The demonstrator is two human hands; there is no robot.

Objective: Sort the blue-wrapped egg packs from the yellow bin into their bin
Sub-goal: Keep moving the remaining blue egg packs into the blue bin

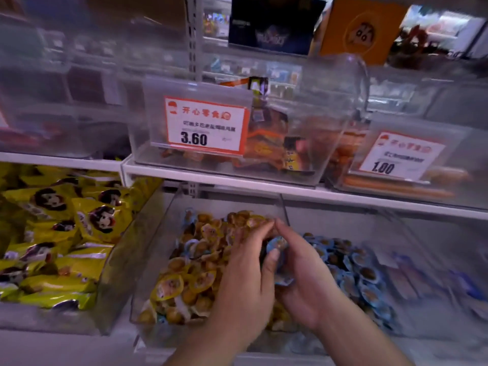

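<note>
Head view: both hands meet over the yellow bin [158, 260] — right hand [303, 276] cups blue egg packs [277, 245], left hand [245, 281] curls fingers onto them; blue bin [390, 323] just right.

Yellow bin [169, 233] sits left of the egg-pack bin [375, 276], both under the shelf [237, 180]

Your left hand [244, 276] covers the right part of the yellow bin [169, 215], hiding the packs beneath it. Both your forearms run off the bottom edge. The blue-wrapped egg pack [276, 245] shows only partly between your fingers. Motion blur smears the blue bin's [351, 268] right side beyond reading.
</note>
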